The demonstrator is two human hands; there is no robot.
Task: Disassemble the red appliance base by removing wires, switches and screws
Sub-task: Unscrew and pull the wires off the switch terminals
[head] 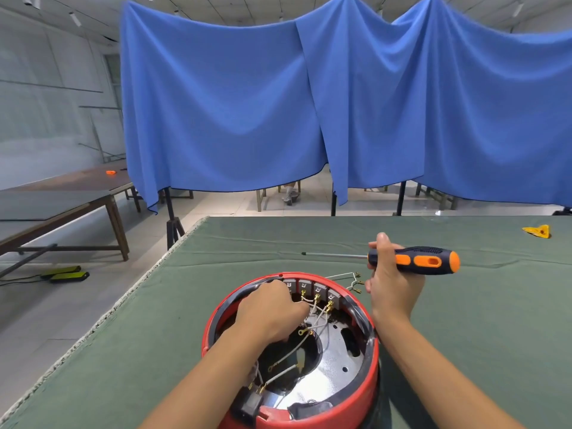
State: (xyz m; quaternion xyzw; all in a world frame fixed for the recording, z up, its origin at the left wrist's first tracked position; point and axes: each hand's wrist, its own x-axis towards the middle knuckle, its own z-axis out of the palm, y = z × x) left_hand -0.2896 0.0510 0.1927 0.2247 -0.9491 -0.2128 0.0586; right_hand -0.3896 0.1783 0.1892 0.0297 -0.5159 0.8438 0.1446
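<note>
Two hands work at the red appliance base [340, 410], which sits on the green-covered counter [464, 351] close to the person, its open underside up. The left hand [272, 308] reaches inside the rim with fingers curled among the white wires [318, 311] below the row of grey switches [312, 287]; whether those fingers actually pinch a wire is hidden by the knuckles. The right hand [391, 280] hovers just beyond the base's far right rim, its fingers wrapped around the handle of an orange-and-black screwdriver [414, 260], shaft lying level and pointing left over the counter. Several wires with brass terminals already hang loose outside the rim near that hand. Likely trouble from here: a hard tug on a wire that is still seated could snap the terminal or tear the lead, and pulling sideways could tip or slide the base, since neither hand steadies its wall. The long shaft could also swing into the switches or the left wrist when it turns inward. Room is generous ahead and to the right, with only a yellow scrap [538, 231] far off; the counter's left edge runs diagonally near the base, so parts set down there could roll off.
</note>
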